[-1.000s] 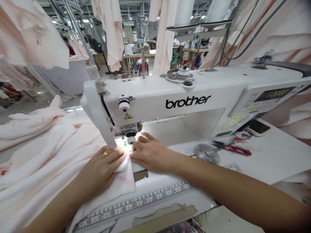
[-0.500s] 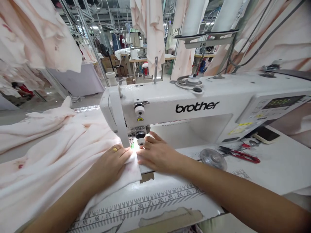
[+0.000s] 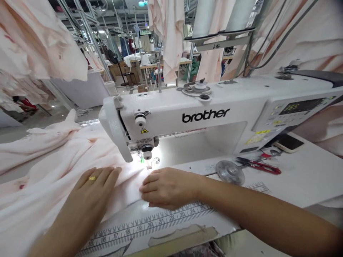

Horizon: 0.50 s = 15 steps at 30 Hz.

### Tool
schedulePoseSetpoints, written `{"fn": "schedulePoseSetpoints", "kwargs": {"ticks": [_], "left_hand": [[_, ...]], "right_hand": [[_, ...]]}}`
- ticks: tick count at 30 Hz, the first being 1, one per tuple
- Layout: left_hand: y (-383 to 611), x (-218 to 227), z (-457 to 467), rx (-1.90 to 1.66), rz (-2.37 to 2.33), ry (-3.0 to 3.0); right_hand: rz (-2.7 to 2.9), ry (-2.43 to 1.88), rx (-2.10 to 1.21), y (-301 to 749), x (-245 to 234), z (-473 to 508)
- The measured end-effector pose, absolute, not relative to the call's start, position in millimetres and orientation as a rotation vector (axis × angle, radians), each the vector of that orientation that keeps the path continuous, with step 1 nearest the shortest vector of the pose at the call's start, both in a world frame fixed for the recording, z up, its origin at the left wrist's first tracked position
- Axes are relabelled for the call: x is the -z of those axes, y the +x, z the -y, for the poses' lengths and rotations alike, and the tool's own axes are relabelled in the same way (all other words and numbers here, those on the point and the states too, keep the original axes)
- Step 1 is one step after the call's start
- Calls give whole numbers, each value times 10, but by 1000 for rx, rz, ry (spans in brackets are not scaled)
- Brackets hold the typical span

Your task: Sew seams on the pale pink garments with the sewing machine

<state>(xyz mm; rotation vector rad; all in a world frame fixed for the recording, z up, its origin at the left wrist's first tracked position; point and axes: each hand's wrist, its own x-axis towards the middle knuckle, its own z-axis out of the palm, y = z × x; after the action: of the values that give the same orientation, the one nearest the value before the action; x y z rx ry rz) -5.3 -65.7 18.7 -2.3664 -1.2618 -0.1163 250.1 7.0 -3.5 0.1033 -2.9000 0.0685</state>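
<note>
Pale pink fabric (image 3: 66, 160) lies in folds across the left of the table, its edge running up to the lit needle area of a white sewing machine (image 3: 166, 103). My left hand (image 3: 93, 189), with a yellow ring, rests flat on the fabric, fingers stretched out. At the fabric's right edge, my right hand (image 3: 171, 187) has its fingers curled and closed on the cloth near the front of the needle plate; the fingertips are partly hidden. Both hands are a little nearer to me than the presser foot (image 3: 142, 159).
Right of my hand lie a clear round bobbin case (image 3: 230, 172), red-handled thread snips (image 3: 259, 166) and a phone (image 3: 289, 142). A printed ruler (image 3: 150, 225) runs along the table front. Thread cones (image 3: 205, 18) stand above the machine. Pink garments (image 3: 43, 39) hang around.
Both hands have drawn back from the needle toward me, the left one also moving left. The fabric edge has shifted with them, and the needle plate now shows. The view has turned slightly.
</note>
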Motion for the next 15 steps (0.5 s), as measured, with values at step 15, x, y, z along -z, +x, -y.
{"fn": "schedulePoseSetpoints", "kwargs": {"ticks": [15], "left_hand": [[165,-33,632,298,1172,-2876]], "right_hand": [[2916,8,-291,2558,36,-6]]}}
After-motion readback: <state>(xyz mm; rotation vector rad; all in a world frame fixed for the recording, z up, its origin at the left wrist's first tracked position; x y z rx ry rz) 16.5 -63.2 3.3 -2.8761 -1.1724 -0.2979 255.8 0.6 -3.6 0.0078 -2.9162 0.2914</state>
